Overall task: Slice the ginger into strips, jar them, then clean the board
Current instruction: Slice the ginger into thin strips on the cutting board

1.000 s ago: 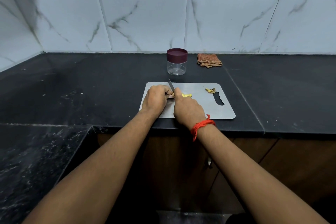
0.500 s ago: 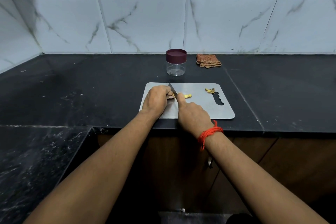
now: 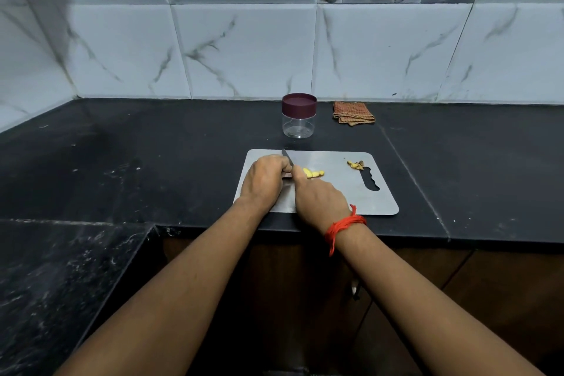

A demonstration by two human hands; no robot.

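Steel cutting board (image 3: 335, 195) lies on black counter (image 3: 152, 162), near the front edge. Left hand (image 3: 264, 181) knuckles-up on the board's left part, fingers curled under; cannot tell what they hold. Right hand (image 3: 320, 198) grips the knife (image 3: 287, 157) — handle hidden, forefinger apparently laid along the blade's back, tip pointing away. Cut ginger strips (image 3: 313, 173) just right of the blade. Scraps (image 3: 355, 164) by the board's handle slot. Behind the board — lidded jar (image 3: 299, 116), folded cloth (image 3: 352, 113).
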